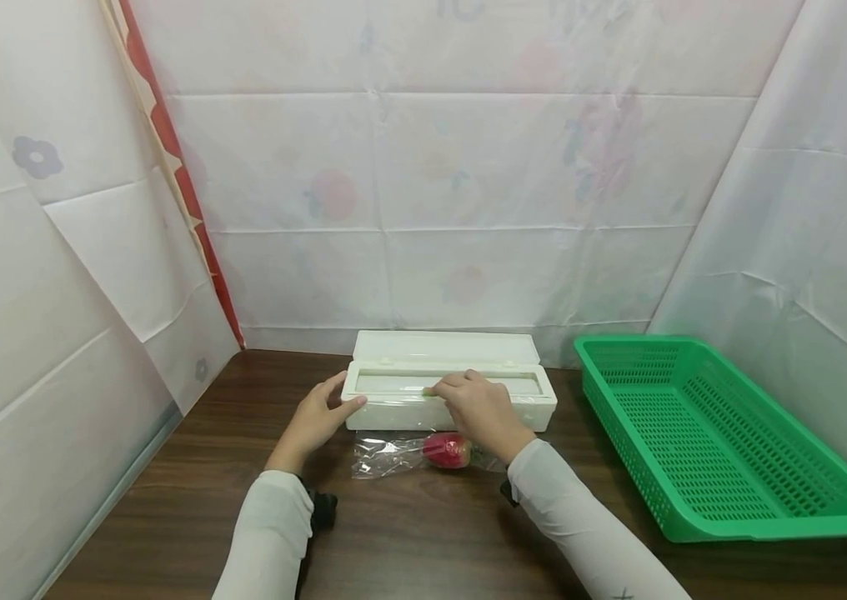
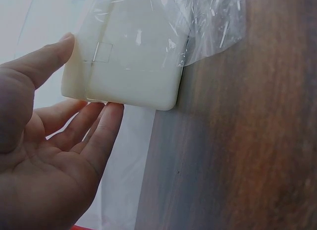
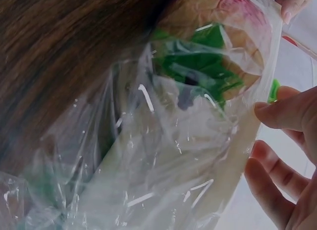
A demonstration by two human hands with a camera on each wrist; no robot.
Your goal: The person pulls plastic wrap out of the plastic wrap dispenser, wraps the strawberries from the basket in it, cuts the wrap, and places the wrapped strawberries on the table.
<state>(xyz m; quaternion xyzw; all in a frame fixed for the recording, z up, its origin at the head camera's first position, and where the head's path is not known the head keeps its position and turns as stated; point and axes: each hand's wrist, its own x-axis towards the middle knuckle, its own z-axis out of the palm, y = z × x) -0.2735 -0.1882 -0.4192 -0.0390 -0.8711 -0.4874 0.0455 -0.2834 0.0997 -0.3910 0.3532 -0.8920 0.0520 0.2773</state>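
Note:
A white cling film dispenser (image 1: 393,415) stands at the back of the table with its lid (image 1: 446,347) raised. Clear film (image 2: 213,29) hangs down its front and spreads over a red fruit (image 1: 444,450) lying before it. The fruit has a yellowish end and a green leaf (image 3: 205,59). My left hand (image 1: 315,421) holds the dispenser's left end, thumb at the top edge and fingertips against the end wall. With thumb and forefinger, my right hand (image 1: 479,408) pinches a small green slider (image 3: 273,91) along the dispenser's top edge; its other fingers curl close by.
A green plastic basket (image 1: 776,533) stands on the right side of the brown wooden table (image 1: 408,542). White printed sheets (image 1: 431,167) enclose the table at the back and both sides.

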